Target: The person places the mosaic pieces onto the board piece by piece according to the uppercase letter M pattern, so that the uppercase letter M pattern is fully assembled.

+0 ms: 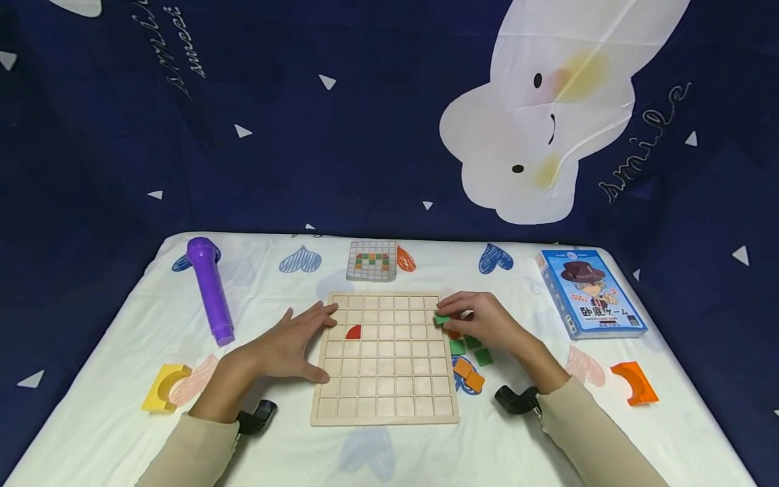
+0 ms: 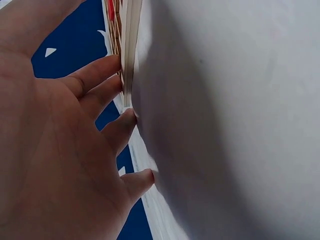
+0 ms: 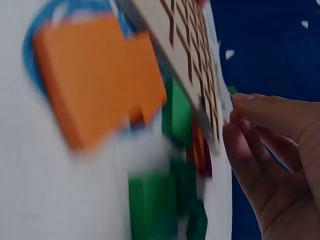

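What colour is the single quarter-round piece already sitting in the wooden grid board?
Red piece; the head view shows it best.

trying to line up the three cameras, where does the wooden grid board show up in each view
Head: the wooden grid board lies at centre bottom, between the left hand and right hand.
Left wrist: only its pale edge shows at top centre, with fingertips against it.
Right wrist: its grid runs slantwise across the top, blurred, above the orange pieces.
Shared landmark: the board's grid lines.
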`<state>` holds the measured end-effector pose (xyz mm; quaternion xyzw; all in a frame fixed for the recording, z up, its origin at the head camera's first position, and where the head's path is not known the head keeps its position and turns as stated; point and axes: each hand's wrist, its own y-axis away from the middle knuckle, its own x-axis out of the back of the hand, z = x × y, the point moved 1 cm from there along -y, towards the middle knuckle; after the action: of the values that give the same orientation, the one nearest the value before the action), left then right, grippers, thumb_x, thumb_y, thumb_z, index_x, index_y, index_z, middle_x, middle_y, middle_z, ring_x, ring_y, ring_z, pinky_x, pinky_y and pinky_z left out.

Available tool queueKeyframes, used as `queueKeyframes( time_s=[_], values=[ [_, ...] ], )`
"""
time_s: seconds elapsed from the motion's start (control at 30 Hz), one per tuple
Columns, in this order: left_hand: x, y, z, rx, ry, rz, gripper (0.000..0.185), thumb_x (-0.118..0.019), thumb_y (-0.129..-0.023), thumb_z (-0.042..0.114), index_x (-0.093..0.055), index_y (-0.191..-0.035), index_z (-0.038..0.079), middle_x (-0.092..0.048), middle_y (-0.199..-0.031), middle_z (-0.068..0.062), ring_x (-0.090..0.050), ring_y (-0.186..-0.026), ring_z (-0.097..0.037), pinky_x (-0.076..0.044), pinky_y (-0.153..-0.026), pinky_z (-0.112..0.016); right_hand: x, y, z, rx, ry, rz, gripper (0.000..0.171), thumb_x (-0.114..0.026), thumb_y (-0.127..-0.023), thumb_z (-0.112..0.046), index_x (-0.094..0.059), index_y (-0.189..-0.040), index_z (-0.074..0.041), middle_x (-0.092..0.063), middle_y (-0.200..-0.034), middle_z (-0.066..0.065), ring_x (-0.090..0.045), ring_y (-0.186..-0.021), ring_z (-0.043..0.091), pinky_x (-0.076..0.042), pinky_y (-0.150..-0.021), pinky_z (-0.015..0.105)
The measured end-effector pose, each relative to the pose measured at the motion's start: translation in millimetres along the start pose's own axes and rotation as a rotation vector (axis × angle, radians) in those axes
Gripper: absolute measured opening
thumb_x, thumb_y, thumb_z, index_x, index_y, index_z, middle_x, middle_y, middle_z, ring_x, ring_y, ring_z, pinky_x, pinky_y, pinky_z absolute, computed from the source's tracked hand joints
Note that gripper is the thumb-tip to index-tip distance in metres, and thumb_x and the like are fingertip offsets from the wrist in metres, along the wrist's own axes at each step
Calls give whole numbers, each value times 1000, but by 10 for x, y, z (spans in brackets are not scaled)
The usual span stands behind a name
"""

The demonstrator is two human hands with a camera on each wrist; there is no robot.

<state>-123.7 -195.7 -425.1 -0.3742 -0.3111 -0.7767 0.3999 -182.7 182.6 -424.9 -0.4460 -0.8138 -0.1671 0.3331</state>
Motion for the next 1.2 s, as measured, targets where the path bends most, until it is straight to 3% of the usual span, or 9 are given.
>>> queueKeyframes(
  time_s=[0.17, 0.4, 0.7, 1.2],
  values=[
    [0, -7, -4, -1, 0, -3, 87, -90, -68, 42, -51, -138, 8, -30, -169, -12, -21, -159, -42, -9, -123, -78, -172, -73, -128, 47, -25, -21, 23, -77, -88, -8, -79, -111, -11, -74, -123, 5, -62, -86, 9, -55, -69, 17],
    [2, -8, -6, 3, 11, -5, 88, -90, -68, 42, -51, -140, 8, -29, -169, -12, -20, -159, -42, -8, -123, -77, -367, -236, -302, 98, -61, -61, 22, -77, -89, -9, -79, -111, -11, -74, -124, 5, -69, -108, 17, -60, -80, 17],
    [14, -12, 4, 4, 14, -11, 88, -90, -68, 43, -52, -138, 7, -30, -169, -12, -20, -159, -42, -9, -123, -77, -617, -451, -503, 147, -64, -71, 21, -79, -88, -10, -79, -109, -9, -76, -116, 4, -73, -103, 16, -61, -84, 19],
    [9, -39, -5, 9, 13, -16, 92, -91, -67, 45, -50, -141, 10, -30, -169, -10, -20, -159, -40, -10, -122, -79, -804, -599, -639, 134, 74, -103, 18, -83, -84, -13, -80, -102, -12, -80, -103, 0, -68, -87, 7, -55, -79, 18]
  ],
)
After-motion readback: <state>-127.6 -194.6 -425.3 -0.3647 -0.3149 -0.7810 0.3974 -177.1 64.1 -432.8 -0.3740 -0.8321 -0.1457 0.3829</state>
